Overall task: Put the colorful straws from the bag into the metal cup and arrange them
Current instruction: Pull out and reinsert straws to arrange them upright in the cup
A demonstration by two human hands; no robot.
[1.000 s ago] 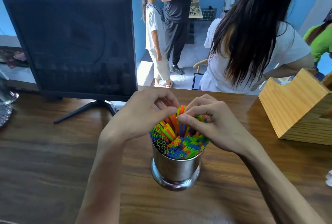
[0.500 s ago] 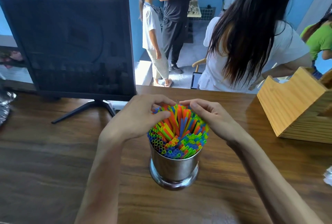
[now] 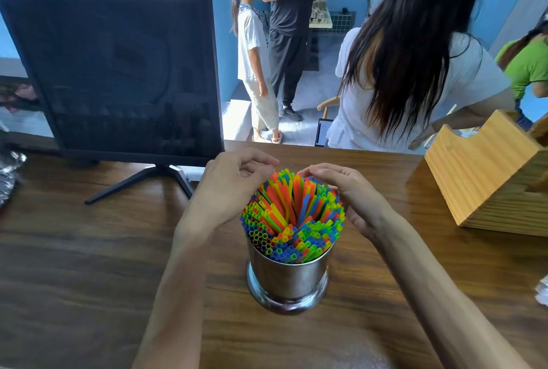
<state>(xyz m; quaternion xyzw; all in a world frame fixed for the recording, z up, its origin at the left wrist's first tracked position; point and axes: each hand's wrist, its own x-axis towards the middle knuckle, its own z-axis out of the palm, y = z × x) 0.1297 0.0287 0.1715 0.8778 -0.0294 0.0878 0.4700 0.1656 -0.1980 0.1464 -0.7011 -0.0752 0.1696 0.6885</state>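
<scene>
A shiny metal cup (image 3: 289, 279) stands upright on the wooden table (image 3: 89, 250), packed with colorful straws (image 3: 292, 220) that fan outward and leave a hollow in the middle. My left hand (image 3: 231, 188) curls against the far left of the bundle, its fingertips pinched together at the straw tops. My right hand (image 3: 353, 196) cups the far right side with its fingers bent over the tips. No bag of straws is clearly in view.
A dark monitor (image 3: 118, 72) on a stand sits at the back left. A wooden box (image 3: 486, 173) stands at the right. Crinkled silver wrapping (image 3: 9, 173) lies at the left edge. Several people stand beyond the table's far edge.
My hands have moved apart from the middle of the bundle to its far sides. The straws, bunched under my fingers before, now spread open in a fan.
</scene>
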